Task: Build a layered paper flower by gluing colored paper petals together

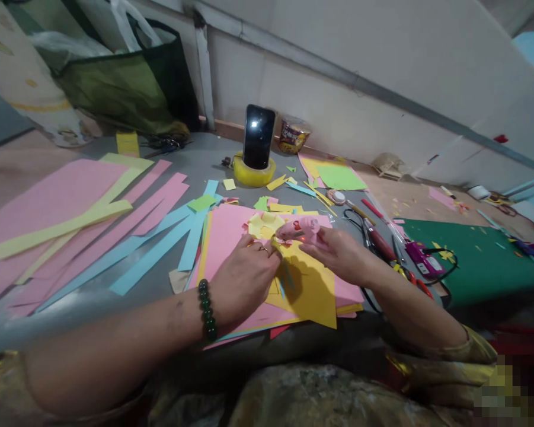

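A pink glue gun (299,228) is gripped in my right hand (340,252), its nozzle pointing left at a small yellow paper piece by my left fingertips. My left hand (249,276), with a ring and a dark bead bracelet (207,309), has its fingers pinched together at that piece. Just behind the fingertips lies a pale yellow round paper shape (264,224) with pink bits at its edge. Beneath both hands is a stack of coloured sheets, pink (222,237) and dark yellow (322,284) on top.
Paper strips (155,252) and pink sheets spread at the left. A phone (258,136) stands in a yellow tape roll (254,173) behind the stack, near a snack cup (292,135). Pens, scissors, cables and a purple power strip (424,259) lie right, by a green mat (484,255).
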Demonstrator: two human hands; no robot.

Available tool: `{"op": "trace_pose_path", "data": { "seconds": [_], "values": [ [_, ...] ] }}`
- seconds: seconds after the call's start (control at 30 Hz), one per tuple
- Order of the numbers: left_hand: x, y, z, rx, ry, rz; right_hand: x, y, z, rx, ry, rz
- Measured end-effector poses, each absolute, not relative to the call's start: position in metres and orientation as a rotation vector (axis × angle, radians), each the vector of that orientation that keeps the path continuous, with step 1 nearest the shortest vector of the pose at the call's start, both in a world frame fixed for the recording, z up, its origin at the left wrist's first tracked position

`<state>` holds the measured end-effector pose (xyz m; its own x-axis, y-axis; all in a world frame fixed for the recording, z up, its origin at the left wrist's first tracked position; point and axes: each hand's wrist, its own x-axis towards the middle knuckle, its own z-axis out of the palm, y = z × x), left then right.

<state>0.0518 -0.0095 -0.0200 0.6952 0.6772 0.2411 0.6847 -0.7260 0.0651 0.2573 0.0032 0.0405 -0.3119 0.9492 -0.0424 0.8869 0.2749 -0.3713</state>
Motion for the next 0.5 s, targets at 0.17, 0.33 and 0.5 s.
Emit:
{"op": "trace_pose_path", "data": {
  "seconds": [0.17, 0.33, 0.5],
  "values": [
    [0.052, -0.010, -0.019, -2.869, -1.123, -0.390, 0.254, 0.003, 0.050, -1.755, -2.336, 0.552],
    [0.051, -0.010, -0.018, -2.850, -1.133, -0.415, 0.254, 0.004, 0.052, -1.723, -2.258, 0.643],
    [0.051, -0.010, -0.015, -2.925, -1.169, -0.414, 0.274, -0.005, 0.047, -1.493, -1.806, 0.575]
  ]
}}
